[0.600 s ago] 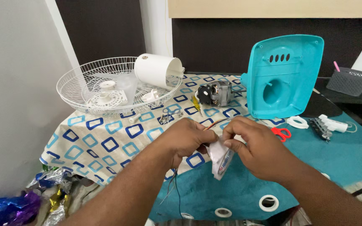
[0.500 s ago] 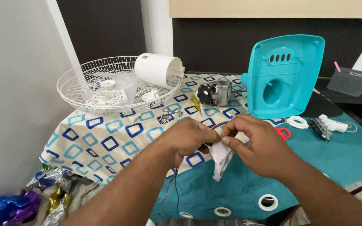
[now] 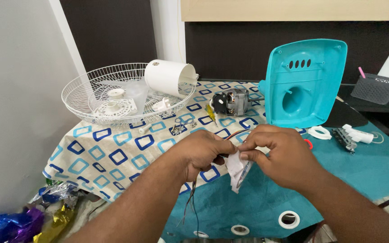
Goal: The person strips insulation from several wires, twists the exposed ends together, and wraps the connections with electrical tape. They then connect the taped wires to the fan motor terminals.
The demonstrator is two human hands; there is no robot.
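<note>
While both hands pinch the small white part (image 3: 238,167) with thin wires (image 3: 192,198) hanging near the bench (image 3: 113,157) edge, left hand (image 3: 202,152) fingers closed, right hand (image 3: 279,155) fingers pressed on it, best grip close and pull gently, not straining wires.

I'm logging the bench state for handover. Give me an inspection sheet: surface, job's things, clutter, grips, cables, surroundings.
Surface: table under a patterned cloth and a teal cloth.
Job's things: small white piece with thin wires hanging below it.
Clutter: wire fan guard, white cylinder cover, motor, teal housing standing upright, white rings.
Grips: left hand and right hand both pinch the white piece.
Cables: the thin wires only.
Surroundings: grey basket at the right, foil wrappers low at the left, dark wall behind.
</note>
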